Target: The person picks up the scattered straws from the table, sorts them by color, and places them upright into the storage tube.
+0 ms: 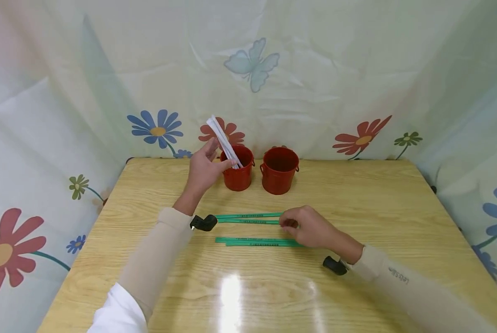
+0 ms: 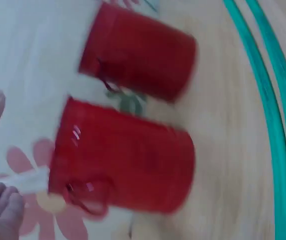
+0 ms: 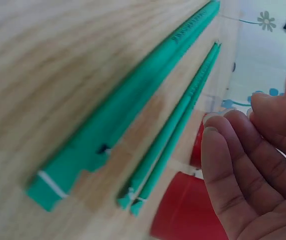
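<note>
My left hand (image 1: 203, 169) is at the left red bucket (image 1: 237, 179), thumb and fingers spread on either side of a bundle of slim white straws (image 1: 222, 137). The straws stand in this bucket and lean out to the left. A gap shows between thumb and straws in the left wrist view, where the fingers lie close to them. My right hand (image 1: 308, 226) hovers by the right ends of green wrapped straws (image 1: 248, 221), fingers loosely bent with nothing between them in the right wrist view. Those straws lie in two groups, the nearer green straws (image 1: 252, 243) partly under the hand.
A second red bucket (image 1: 276, 180) stands right of the first, with no contents visible from here. Both are near the back edge of the wooden table (image 1: 356, 199). A flower-printed curtain (image 1: 306, 92) hangs behind and at the sides.
</note>
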The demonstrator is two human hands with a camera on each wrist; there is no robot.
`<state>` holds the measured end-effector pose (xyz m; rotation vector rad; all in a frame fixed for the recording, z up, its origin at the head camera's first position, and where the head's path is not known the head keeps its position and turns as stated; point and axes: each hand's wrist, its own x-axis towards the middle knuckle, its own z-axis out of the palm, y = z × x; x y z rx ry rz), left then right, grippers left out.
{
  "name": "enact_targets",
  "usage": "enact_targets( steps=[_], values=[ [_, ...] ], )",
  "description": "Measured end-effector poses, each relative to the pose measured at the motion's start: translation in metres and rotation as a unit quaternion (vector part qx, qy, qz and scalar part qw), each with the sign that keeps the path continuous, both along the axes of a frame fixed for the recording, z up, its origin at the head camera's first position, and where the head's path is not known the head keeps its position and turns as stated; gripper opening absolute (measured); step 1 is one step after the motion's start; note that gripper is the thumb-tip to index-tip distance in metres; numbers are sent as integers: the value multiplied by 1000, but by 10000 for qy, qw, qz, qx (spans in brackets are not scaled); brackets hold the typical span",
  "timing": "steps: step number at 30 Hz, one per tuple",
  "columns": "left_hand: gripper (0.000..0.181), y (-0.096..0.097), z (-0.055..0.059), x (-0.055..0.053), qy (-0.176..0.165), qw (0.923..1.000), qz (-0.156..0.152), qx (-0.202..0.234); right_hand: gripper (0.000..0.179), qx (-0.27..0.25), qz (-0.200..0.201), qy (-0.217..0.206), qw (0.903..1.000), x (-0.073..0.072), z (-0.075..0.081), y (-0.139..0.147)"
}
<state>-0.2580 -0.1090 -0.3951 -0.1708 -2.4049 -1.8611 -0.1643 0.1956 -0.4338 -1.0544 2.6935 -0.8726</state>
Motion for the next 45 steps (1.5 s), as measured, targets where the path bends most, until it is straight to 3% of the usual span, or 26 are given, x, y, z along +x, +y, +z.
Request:
enact_targets(
  steps=[3, 8, 16, 22, 30, 34, 40, 45],
  values=[
    [89, 10, 3, 6, 318, 9981, -10, 529, 6, 30, -10, -64, 10000, 1, -3, 2],
    [93, 31, -1, 10, 642, 9955, -442, 548, 9, 46, 35, -119, 9999, 2, -6, 2],
    [97, 60, -13, 9, 406, 9949, -837, 395, 10, 145, 258, 152, 9994, 5, -14, -4],
    [102, 77, -18, 5, 258, 9948, -972, -170, 16, 679, 425, 128, 9967, 11, -20, -8],
    [103, 100, -12, -2, 281, 9876, -916, -1246, 25, 1327, 625, 798, 9860, 15, -27, -14],
    [103, 105, -13, -7, 285, 9859, -952, -1344, 26, 1535, 646, 764, 9831, 14, -27, -17],
    [98, 110, -15, -12, 297, 9830, -1119, -1427, 25, 1586, 658, 260, 9848, 13, -22, -17],
    [93, 113, -16, -14, 256, 9815, -1031, -1594, 31, 1610, 733, 194, 9840, 15, -16, -13]
  ],
)
